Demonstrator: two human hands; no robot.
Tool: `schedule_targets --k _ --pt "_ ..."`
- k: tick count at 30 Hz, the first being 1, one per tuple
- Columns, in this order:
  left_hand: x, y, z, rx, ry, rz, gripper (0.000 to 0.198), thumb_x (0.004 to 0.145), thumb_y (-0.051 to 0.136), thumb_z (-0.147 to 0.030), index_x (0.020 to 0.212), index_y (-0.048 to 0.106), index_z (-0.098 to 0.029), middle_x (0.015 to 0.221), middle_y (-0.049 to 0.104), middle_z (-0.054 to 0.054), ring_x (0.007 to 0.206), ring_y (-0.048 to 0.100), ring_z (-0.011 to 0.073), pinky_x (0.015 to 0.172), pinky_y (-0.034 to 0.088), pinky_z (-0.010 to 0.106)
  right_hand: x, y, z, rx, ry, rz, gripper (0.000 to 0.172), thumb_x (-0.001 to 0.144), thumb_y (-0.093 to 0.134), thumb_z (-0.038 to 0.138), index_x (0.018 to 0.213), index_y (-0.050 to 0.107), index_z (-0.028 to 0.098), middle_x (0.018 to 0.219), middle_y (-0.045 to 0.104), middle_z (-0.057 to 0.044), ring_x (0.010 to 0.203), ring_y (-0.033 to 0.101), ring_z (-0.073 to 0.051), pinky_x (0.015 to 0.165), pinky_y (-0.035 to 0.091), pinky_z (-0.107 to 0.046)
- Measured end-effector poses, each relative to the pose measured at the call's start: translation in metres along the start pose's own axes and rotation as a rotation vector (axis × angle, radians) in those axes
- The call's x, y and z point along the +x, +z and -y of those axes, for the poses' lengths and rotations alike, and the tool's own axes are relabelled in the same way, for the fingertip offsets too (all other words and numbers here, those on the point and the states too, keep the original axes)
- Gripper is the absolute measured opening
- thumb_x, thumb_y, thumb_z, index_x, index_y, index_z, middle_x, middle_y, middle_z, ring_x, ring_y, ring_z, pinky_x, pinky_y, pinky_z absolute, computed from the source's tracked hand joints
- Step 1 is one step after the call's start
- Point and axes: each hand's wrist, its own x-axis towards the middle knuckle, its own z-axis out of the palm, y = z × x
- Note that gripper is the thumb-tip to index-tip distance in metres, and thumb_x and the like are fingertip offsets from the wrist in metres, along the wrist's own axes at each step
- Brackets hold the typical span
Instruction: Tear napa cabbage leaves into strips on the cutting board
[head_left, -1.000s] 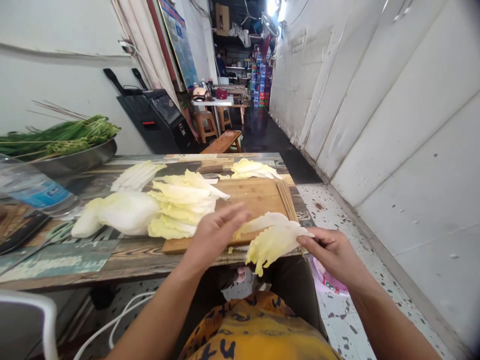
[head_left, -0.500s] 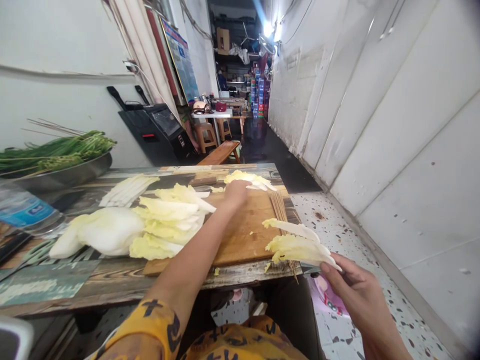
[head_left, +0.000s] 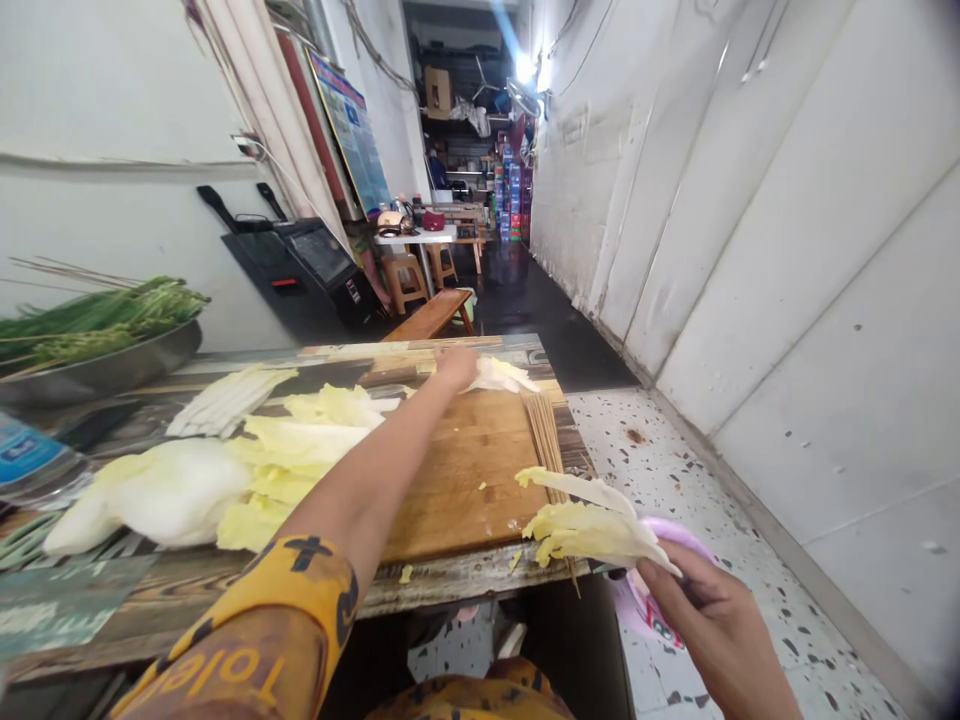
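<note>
My right hand (head_left: 720, 620) pinches napa cabbage strips (head_left: 596, 530) by their white ends, past the table's front right corner; their yellow leafy ends point left. Stretched across the wooden cutting board (head_left: 465, 470), my left hand (head_left: 456, 368) is at its far edge, beside another small pile of cabbage strips (head_left: 504, 375). The left fingers are mostly hidden behind the hand. Thin wooden skewers (head_left: 544, 430) lie in a bundle along the board's right side. Loose yellow cabbage leaves (head_left: 300, 440) are left of my forearm, next to a large white cabbage piece (head_left: 180, 495).
White cut stalks (head_left: 229, 400) lie on the table farther back. A metal bowl (head_left: 112, 360) of green vegetables and a plastic bottle (head_left: 34, 460) stand at the left. A pink tub (head_left: 637, 610) is below the right corner. A wooden bench (head_left: 431, 315) stands beyond the table.
My left hand has shifted slightly left and away from the top of the far cabbage pile. My right hand still holds its strips, a little lower. The view has turned slightly right.
</note>
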Motion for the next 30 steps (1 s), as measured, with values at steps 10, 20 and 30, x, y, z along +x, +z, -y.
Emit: schedule_targets --k 10,20,30 --pt "-0.024 0.006 0.011 -0.197 0.098 -0.087 0.018 0.088 0.054 -0.028 0.094 0.065 -0.015 0.107 0.066 0.012 0.106 0.058 0.0244 0.096 0.042 0.04 -0.004 0.004 0.003 -0.027 -0.047 0.073 0.032 0.08 0.064 0.043 0.102 0.072 0.022 0.064 0.063 -0.001 0.054 0.053 -0.014 0.045 0.045 -0.023" --pt "-0.099 -0.05 -0.033 -1.071 -0.005 -0.413 0.036 0.092 0.021 -0.028 0.117 0.043 -0.014 0.109 0.067 0.013 0.098 0.064 0.0192 0.088 0.047 0.034 -0.014 0.023 0.035 -0.061 -0.081 0.147 0.031 0.085 0.057 0.043 0.099 0.072 0.021 0.051 0.045 0.002 0.046 0.035 -0.011 0.04 0.034 -0.023" --pt "-0.221 -0.063 -0.028 -1.995 -0.124 -0.024 0.016 0.072 0.067 -0.025 0.081 0.06 -0.015 0.075 0.065 0.001 0.066 0.06 0.011 0.069 0.05 0.023 -0.018 0.039 0.046 -0.052 -0.123 0.229 0.032 0.087 0.054 0.042 0.096 0.071 0.017 0.059 0.053 0.001 0.054 0.046 -0.012 0.052 0.041 -0.023"
